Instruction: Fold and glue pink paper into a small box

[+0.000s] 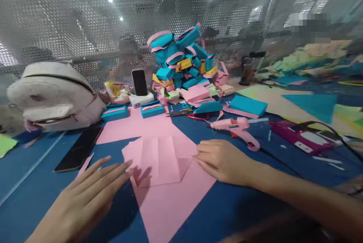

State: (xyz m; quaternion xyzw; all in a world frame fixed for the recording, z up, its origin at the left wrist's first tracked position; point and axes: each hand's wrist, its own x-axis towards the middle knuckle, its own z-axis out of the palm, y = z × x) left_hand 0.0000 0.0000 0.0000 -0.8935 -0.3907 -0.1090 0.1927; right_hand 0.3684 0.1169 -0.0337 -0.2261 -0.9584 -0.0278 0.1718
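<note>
Left hand: you are holding your left hand [82,201] flat and open, fingers stretched and slightly parted, gripping nothing; its fingertips are reaching the near-left edge of the folded pink paper [160,160], though you cannot tell whether they are touching it.
Right hand: you are curling your right hand [222,160] loosely, its fingertips meeting the paper's right corner; whether they are pinching or only pressing, you cannot tell.
Folded pink paper: it is lying between your hands, showing upright creases and a flap at its right, and is resting on larger pink sheets [170,214].
Worktop: the blue worktop [31,201] is carrying everything before you.
Left side: a dark phone [79,150] is lying flat near your left hand, and a white backpack [61,97] is standing behind it.
Right side: a pink glue gun [234,126] is lying just beyond your right hand, with a purple box [303,137] sitting farther right.
Far side: two small blue boxes [115,113] are sitting by the sheets' far edge, and a heap of blue, pink and yellow paper pieces [193,71] is rising behind.
</note>
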